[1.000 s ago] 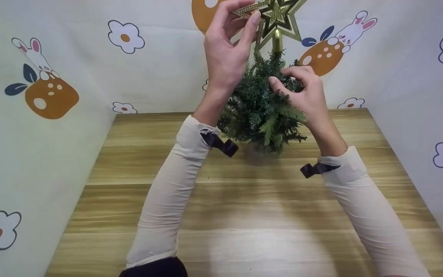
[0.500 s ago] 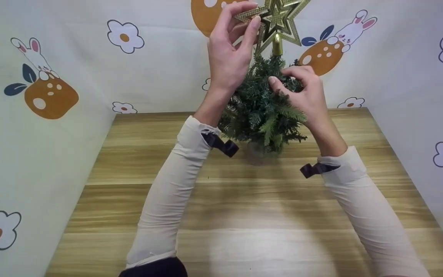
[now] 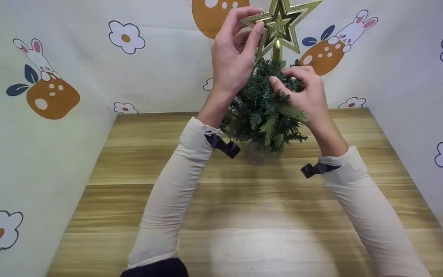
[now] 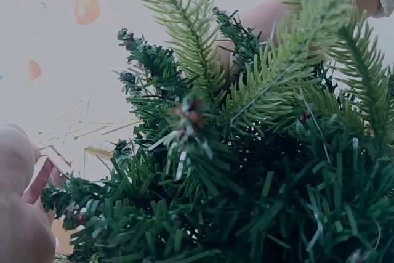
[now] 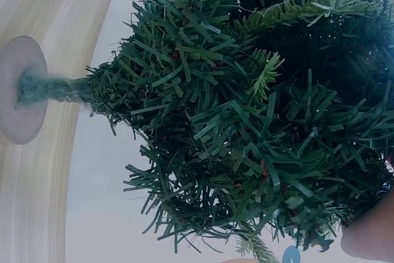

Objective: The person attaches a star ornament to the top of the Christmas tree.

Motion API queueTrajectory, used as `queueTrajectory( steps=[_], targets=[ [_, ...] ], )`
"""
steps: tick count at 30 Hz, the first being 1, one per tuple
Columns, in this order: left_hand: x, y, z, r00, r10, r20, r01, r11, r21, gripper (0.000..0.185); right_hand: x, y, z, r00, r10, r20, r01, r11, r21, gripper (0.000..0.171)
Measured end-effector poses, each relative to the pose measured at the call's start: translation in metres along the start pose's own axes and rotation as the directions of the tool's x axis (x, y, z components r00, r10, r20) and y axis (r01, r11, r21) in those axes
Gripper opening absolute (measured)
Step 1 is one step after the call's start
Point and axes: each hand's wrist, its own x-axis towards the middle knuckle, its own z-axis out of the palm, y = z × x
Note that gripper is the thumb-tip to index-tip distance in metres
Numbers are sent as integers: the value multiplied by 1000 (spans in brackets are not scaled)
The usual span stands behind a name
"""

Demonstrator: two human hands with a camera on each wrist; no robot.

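Note:
A small artificial Christmas tree (image 3: pixel 260 111) stands upright on the wooden table. At its tip is a gold star tree topper (image 3: pixel 279 26) with a tube-like stem (image 3: pixel 277 50) pointing down, its lower end right at the top branches. My left hand (image 3: pixel 232 57) pinches the star's left point between thumb and fingers. My right hand (image 3: pixel 309 90) holds the upper branches from the right side, its fingertips partly hidden in the greenery. In the left wrist view, dense needles (image 4: pixel 265 170) cover most of the star. The right wrist view shows the tree's round base (image 5: pixel 12 121) on the table.
A pale cloth (image 3: pixel 160 77) printed with flowers and rabbits hangs behind and along both sides of the wooden table (image 3: pixel 137 161). Each sleeve carries a black wrist strap, the left strap (image 3: pixel 221 144) close to the lower branches.
My left hand and the star have come down and slightly to the right, so the star's stem sits lower at the treetop. My right hand has kept its place on the branches.

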Motion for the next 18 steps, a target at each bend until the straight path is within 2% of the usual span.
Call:
queueTrajectory(
  steps=[12, 18],
  targets=[
    [-1, 1, 0, 1000, 2, 12, -2, 999, 42, 25, -1, 1, 1, 1000, 2, -16, -2, 1000, 23, 28],
    [-3, 4, 0, 998, -17, 54, 13, 997, 80, 24, -1, 1, 0, 1000, 3, -8, -2, 1000, 19, 29]
  ],
)
